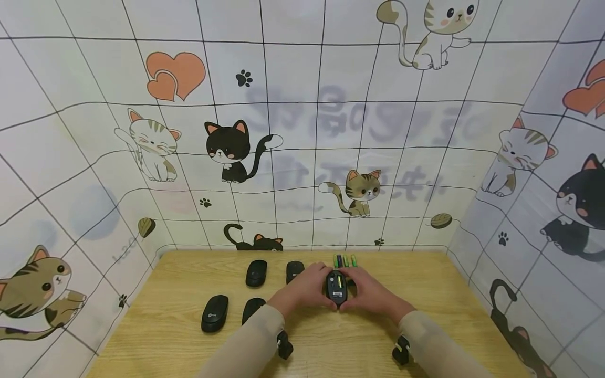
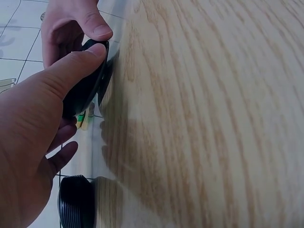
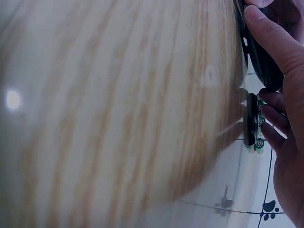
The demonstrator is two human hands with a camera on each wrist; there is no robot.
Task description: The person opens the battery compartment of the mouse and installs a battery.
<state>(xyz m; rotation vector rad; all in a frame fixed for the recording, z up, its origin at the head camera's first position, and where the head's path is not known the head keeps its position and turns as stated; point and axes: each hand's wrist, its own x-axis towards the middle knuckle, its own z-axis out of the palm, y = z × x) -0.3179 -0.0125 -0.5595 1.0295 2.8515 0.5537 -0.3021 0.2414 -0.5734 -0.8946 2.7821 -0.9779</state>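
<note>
Both hands hold one black computer mouse (image 1: 336, 294) between them, its underside facing up. A yellow-green battery (image 1: 339, 282) shows in the open slot of that underside. My left hand (image 1: 308, 286) grips the left side, its thumb at the near end. On the opposite side, my right hand (image 1: 372, 292) grips it, with the two thumb tips close together. From the left wrist, the mouse (image 2: 85, 90) appears tilted edge-on above the wood. Beside the right fingers, a flat black piece (image 3: 250, 118) lies on the table, partly hidden in the head view.
Several batteries (image 1: 346, 260) stand in a row behind the hands. To the left are more black mice: one far left (image 1: 257, 273), one near left (image 1: 215, 314), and others partly covered by the left arm. Cat-print cloth walls (image 1: 293, 210) border the wooden table (image 1: 165, 294).
</note>
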